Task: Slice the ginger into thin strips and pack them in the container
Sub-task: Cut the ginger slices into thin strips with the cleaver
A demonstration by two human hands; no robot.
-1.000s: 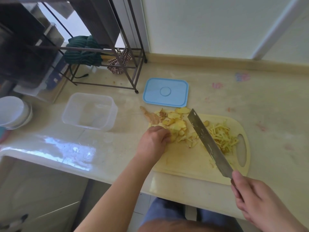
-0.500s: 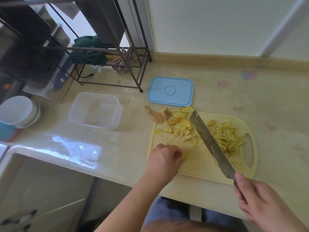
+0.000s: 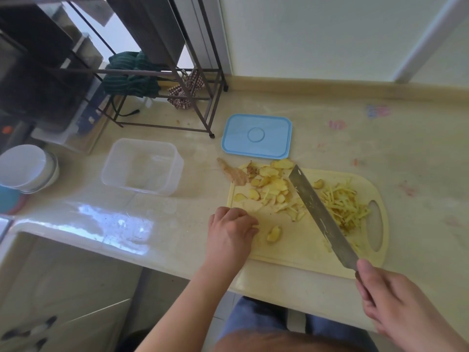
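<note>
A pale, shiny surface is running along a white wall, and a yellow cutting board is lying on it. Nearest to me, the right hand is wrapping its grip around the handle of a big knife, and the blade is slanting over the board. The left hand is resting at the board's edge with its fingers curled, holding nothing I can see, just beside a small stack of ginger slices. That stack looks light, wet and slippery, so I think fingertips should be pressing down on top, tucked back from the blade. Farther off, more round slices are piling up, and thin strips are lying on the other side of the blade. They look soft and bendy, best scooped in a bunch. Beyond, the clear container is sitting with no ginger in it yet, and its blue lid is lying flat beside it.
</note>
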